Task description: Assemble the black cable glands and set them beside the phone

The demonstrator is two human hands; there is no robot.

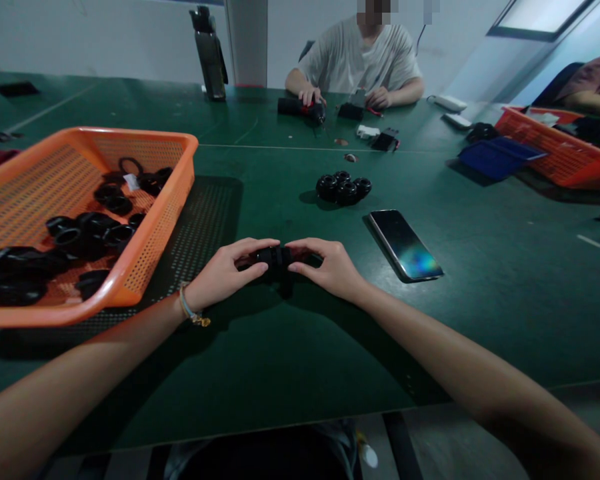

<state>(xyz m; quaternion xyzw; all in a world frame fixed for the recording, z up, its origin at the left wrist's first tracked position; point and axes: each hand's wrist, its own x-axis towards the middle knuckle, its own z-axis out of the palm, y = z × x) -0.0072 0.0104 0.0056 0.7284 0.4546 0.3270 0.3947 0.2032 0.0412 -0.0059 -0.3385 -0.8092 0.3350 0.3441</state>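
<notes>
Between both hands, just over the green table (300,373), is a black cylindrical plastic part (275,257). My left hand (235,267) pinches its left end between thumb and fingers. At the opposite end, my right hand (327,267) grips it the same way. Fingers hide much of the part, and its exact kind does not show. Beyond the hands stands a small cluster of shiny black round parts (344,189). An orange plastic basket (165,220) to the left holds several black hollow fittings (87,230).
A phone (405,243) lies right of my hands. Across the table a person (360,60) rests one hand on a black and red power tool (300,110). A dark bottle (210,57) stands at the back. A blue tray (500,157) and another orange basket (560,157) are far right.
</notes>
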